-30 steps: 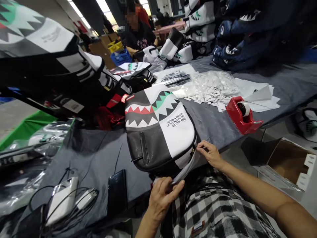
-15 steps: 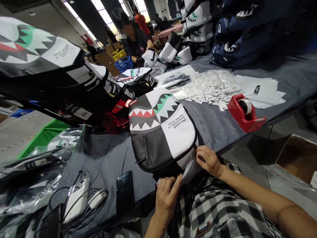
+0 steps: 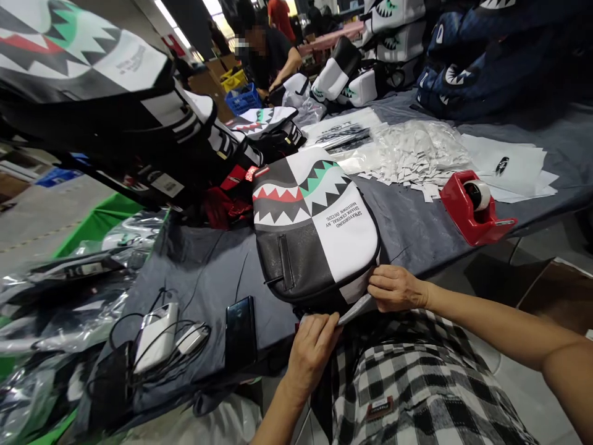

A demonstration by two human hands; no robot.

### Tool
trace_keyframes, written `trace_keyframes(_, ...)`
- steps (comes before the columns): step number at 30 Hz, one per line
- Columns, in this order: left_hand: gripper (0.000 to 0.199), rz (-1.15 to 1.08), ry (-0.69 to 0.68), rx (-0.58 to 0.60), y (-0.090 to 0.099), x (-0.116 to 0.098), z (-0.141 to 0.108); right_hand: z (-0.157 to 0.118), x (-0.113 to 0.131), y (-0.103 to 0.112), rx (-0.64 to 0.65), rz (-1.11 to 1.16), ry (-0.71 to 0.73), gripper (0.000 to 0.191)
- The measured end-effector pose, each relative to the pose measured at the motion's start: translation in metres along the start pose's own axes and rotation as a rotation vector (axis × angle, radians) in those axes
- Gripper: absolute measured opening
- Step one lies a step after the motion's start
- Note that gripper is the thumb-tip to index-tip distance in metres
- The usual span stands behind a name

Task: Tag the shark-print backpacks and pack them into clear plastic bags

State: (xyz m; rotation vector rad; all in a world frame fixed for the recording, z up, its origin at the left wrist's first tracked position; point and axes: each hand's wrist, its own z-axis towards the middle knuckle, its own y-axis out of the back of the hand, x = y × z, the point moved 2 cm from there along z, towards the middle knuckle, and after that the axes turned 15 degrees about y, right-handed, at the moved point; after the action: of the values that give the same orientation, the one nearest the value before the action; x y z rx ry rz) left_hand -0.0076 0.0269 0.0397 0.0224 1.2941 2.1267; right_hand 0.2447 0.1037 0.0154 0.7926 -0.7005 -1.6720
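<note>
A black-and-white backpack (image 3: 354,247) with a shark-mouth print lies on its back on the table, its printed front facing up. Along its near right edge runs a thin light grey flap or sheet (image 3: 357,308); I cannot tell whether it belongs to the bag. My left hand (image 3: 314,347) pinches one end of this piece at the bag's near edge. Further right, my right hand (image 3: 397,288) is closed on the other end, beside the bag's corner. The piece stretches between both hands, and the fingertips are partly hidden.
A red tape dispenser (image 3: 477,213) stands at the right table edge, near loose white tags (image 3: 417,151). Left of the backpack lie a black phone (image 3: 240,334) and a white power bank (image 3: 157,337) with cables. More backpacks (image 3: 125,68) are piled at the left. A co-worker (image 3: 266,55) sits opposite.
My right hand has closed more tightly and moved slightly down, drawing the grey piece straighter. My left hand's fingers have folded in. The view has shifted, so the bag appears higher and further right.
</note>
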Motion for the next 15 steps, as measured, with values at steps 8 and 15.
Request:
trace_keyframes(8, 0.026, 0.214, 0.091, -0.301, -0.009, -0.009, -0.025, 0.000, -0.007, 0.007, 0.018, 0.156, 0.084, 0.024)
trace_keyframes(15, 0.010, 0.138, 0.013, -0.281, -0.020, 0.003, -0.021, 0.007, -0.012, 0.011, 0.084, 0.184, 0.137, 0.028)
